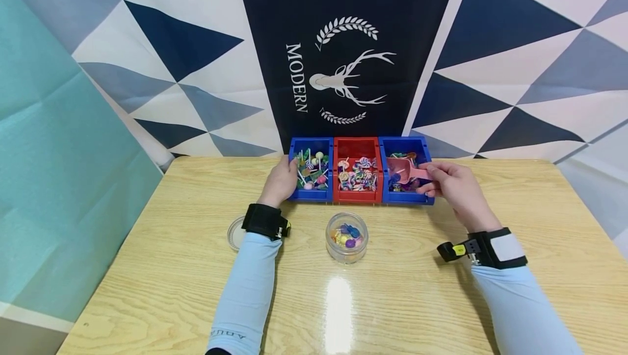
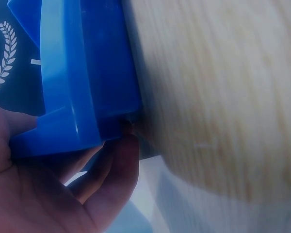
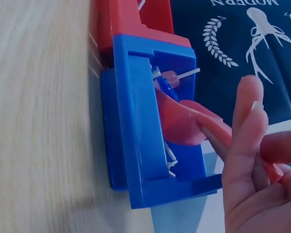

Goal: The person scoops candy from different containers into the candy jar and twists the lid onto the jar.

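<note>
Three bins (image 1: 357, 197) of candies (image 1: 360, 179) line the back of the table (image 1: 402, 300), a scoop (image 1: 405, 170) reaching into the right one. Before the middle one stands a jar (image 1: 346, 257) holding candies; to its left, partly hidden, probably a lid (image 1: 235, 235).

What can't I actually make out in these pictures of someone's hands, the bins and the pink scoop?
Head view: part of the round disc, covered by the left wrist strap.
Head view: lettering on the left sleeve, too small to read.
Left wrist view: what lies inside the left blue bin, hidden by its walls.
Right wrist view: the pink scoop's front edge, behind the right blue bin's wall.
</note>
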Action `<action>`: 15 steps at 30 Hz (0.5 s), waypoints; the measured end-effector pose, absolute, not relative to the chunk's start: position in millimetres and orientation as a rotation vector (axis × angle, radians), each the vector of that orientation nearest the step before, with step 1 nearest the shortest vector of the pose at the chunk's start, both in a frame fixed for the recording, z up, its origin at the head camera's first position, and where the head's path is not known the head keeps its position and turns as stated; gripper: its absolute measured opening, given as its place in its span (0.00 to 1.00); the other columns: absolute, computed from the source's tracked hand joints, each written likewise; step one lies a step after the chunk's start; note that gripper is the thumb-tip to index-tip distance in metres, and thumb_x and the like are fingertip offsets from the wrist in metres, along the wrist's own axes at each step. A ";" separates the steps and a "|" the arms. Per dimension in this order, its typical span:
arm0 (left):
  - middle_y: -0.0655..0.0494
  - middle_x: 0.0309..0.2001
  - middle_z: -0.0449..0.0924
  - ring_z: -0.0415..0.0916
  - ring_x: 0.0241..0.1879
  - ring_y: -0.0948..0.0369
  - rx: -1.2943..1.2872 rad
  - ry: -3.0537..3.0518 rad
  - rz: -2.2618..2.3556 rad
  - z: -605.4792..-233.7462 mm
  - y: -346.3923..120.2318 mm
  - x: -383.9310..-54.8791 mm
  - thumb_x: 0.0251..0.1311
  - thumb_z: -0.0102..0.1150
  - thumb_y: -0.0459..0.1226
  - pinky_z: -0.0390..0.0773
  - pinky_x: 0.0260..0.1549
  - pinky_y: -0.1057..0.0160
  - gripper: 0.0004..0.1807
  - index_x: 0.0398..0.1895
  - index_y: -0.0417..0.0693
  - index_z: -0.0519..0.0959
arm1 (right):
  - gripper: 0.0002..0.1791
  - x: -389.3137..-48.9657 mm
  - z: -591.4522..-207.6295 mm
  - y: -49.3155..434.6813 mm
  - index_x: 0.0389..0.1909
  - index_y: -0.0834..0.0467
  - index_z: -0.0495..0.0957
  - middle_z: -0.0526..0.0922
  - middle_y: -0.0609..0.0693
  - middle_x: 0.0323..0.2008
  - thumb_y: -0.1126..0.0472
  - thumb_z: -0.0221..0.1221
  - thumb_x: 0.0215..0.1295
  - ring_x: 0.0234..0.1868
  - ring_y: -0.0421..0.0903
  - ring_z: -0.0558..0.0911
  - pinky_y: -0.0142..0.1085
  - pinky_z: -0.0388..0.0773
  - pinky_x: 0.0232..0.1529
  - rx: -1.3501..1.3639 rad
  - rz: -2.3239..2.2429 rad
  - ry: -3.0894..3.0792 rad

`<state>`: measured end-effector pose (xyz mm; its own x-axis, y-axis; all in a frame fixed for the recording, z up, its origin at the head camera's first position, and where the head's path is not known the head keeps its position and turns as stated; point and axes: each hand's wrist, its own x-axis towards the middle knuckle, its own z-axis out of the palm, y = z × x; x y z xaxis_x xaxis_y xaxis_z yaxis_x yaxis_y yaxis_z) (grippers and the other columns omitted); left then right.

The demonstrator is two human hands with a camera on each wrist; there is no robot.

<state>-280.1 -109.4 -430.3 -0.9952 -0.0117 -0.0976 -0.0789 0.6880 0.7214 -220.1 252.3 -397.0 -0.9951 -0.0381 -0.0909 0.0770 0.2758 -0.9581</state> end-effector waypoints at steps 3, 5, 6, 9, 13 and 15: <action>0.40 0.63 0.72 0.72 0.61 0.48 -0.075 2.808 1.206 -431.0 -110.3 -280.9 0.81 0.31 0.49 0.70 0.60 0.47 0.27 0.70 0.39 0.62 | 0.28 -220.4 -396.3 250.6 0.66 0.73 0.64 0.81 0.43 0.43 0.53 0.43 0.81 0.35 0.36 0.86 0.26 0.80 0.38 0.080 -1.909 2.360; 0.40 0.64 0.72 0.72 0.61 0.48 -0.074 2.804 1.208 -431.0 -110.8 -281.1 0.81 0.31 0.48 0.70 0.60 0.47 0.27 0.71 0.39 0.62 | 0.29 -220.8 -396.7 250.3 0.67 0.74 0.63 0.81 0.46 0.43 0.53 0.43 0.81 0.35 0.36 0.86 0.25 0.80 0.38 0.118 -1.987 2.292; 0.40 0.64 0.72 0.72 0.61 0.48 -0.074 2.803 1.210 -430.8 -110.8 -281.1 0.81 0.32 0.48 0.70 0.61 0.47 0.27 0.71 0.39 0.62 | 0.28 -221.0 -397.1 250.5 0.67 0.74 0.62 0.81 0.47 0.42 0.54 0.43 0.81 0.35 0.36 0.86 0.25 0.79 0.38 0.135 -2.036 2.250; 0.40 0.65 0.71 0.71 0.62 0.47 -0.072 2.798 1.209 -429.9 -110.7 -280.6 0.81 0.32 0.48 0.69 0.61 0.47 0.28 0.71 0.39 0.62 | 0.26 -220.8 -398.4 251.9 0.66 0.75 0.62 0.82 0.49 0.39 0.57 0.44 0.80 0.33 0.36 0.85 0.25 0.80 0.37 0.170 -2.193 2.124; 0.40 0.65 0.71 0.70 0.63 0.47 -0.074 2.799 1.201 -428.7 -110.2 -280.1 0.81 0.31 0.48 0.69 0.61 0.47 0.28 0.72 0.39 0.61 | 0.22 -219.9 -399.1 255.0 0.62 0.74 0.64 0.85 0.48 0.36 0.59 0.44 0.80 0.32 0.37 0.85 0.25 0.80 0.37 0.182 -2.363 1.968; 0.40 0.66 0.71 0.70 0.63 0.47 -0.076 2.802 1.199 -428.4 -110.0 -280.0 0.81 0.31 0.48 0.69 0.61 0.47 0.28 0.72 0.39 0.61 | 0.21 -219.7 -399.1 256.7 0.62 0.73 0.64 0.86 0.48 0.36 0.59 0.44 0.80 0.33 0.37 0.85 0.25 0.80 0.37 0.185 -2.418 1.895</action>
<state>-280.0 -110.0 -428.4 -0.9945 -0.0096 -0.1043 -0.0821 0.6900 0.7191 -219.7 256.7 -399.1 -0.9907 0.0237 -0.1340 0.1245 -0.2404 -0.9627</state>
